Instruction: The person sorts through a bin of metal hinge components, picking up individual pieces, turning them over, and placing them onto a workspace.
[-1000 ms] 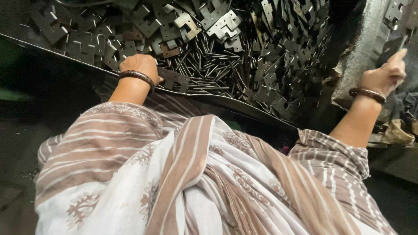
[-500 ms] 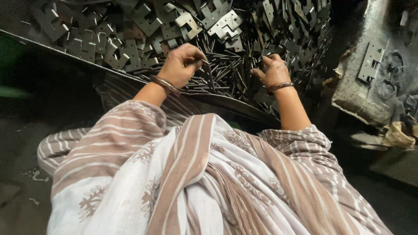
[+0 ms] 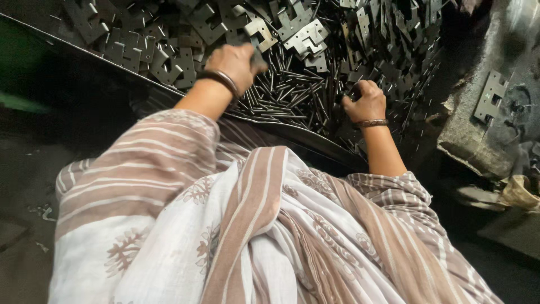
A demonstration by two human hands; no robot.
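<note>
Dim workshop surroundings are framing a shallow metal tray [image 3: 292, 128] that is holding a heap of small parts. Thin dark metal pins [image 3: 287, 95] are lying in a loose, criss-crossed pile toward the tray's near middle, and flat stamped metal plates [image 3: 298, 36] with notched, squarish outlines are spreading around and behind them, a few catching the light as pale grey. The left hand [image 3: 239, 62], wearing a bangle at the wrist, is curling its grip together over something dark at the border of pins and plates; what it is clamping is too blurred to tell. The right hand [image 3: 367, 101], also bangled, is resting in the pins near the tray's right side with its fingers curled shut, and whether it is holding pins cannot be told. The tray's near rim is running diagonally just beyond the person's striped, flower-printed shawl [image 3: 236, 225]. To the right, a grimy machine block [image 3: 478, 129] is standing close, carrying one stamped plate.
</note>
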